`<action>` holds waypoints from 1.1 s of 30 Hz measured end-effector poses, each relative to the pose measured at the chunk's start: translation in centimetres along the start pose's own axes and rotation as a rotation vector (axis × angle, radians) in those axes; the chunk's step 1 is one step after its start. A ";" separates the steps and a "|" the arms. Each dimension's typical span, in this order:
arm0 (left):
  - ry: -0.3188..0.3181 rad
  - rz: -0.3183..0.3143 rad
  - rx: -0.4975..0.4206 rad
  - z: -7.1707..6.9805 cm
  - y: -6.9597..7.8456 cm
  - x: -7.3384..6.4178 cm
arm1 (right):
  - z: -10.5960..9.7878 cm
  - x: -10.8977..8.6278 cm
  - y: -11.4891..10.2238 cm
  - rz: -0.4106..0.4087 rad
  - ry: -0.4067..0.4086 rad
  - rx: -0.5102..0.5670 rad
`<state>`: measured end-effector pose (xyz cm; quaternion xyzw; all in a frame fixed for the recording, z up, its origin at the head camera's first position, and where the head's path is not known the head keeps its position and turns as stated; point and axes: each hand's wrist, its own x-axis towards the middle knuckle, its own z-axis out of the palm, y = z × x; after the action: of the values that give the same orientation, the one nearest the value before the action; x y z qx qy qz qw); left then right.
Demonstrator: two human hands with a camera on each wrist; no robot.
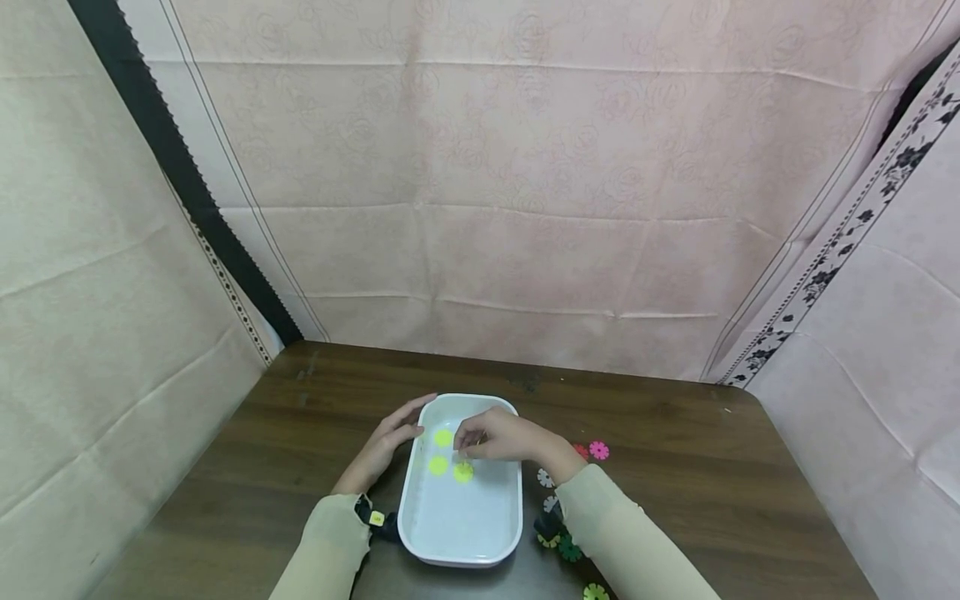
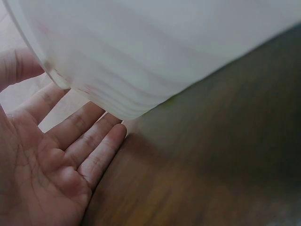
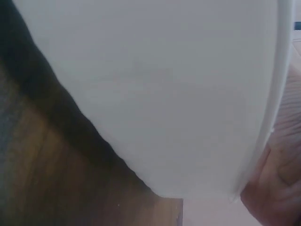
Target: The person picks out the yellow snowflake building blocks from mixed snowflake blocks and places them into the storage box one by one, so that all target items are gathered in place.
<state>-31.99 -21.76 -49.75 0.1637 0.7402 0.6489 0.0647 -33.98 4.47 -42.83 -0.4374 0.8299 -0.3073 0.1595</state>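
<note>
A white rectangular tray with rounded corners lies on the table. Inside it are yellow round pieces: one upper disc, one lower disc, and a third piece with a scalloped look. My left hand rests at the tray's left rim, thumb on the edge; in the left wrist view the fingers extend straight along its outer end. Reaching over the right rim, my right hand has its fingers bent just above the yellow pieces. I cannot tell whether its fingertips hold something.
Right of the tray, partly beneath my right forearm, lie flower-shaped pieces: pink, red, white, green and yellow-green. The brown wooden table is enclosed by pale cloth at the back and sides.
</note>
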 end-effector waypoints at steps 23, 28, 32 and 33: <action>0.013 -0.012 -0.001 0.1 0.2 0.0 | -0.4 -1.7 0.1 -0.061 0.115 0.085; 0.014 -0.017 0.004 0.1 0.1 -0.1 | -0.6 -2.8 0.1 -0.047 0.141 0.073; 0.018 -0.012 0.002 0.1 -0.1 -0.1 | -1.0 -3.8 0.2 -0.029 0.174 0.079; 0.018 -0.007 -0.003 0.1 -0.1 0.0 | -1.1 -4.1 0.2 -0.022 0.181 0.087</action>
<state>-31.96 -21.70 -49.88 0.1550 0.7405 0.6511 0.0606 -32.36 8.35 -42.15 -0.4096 0.8220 -0.3829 0.0994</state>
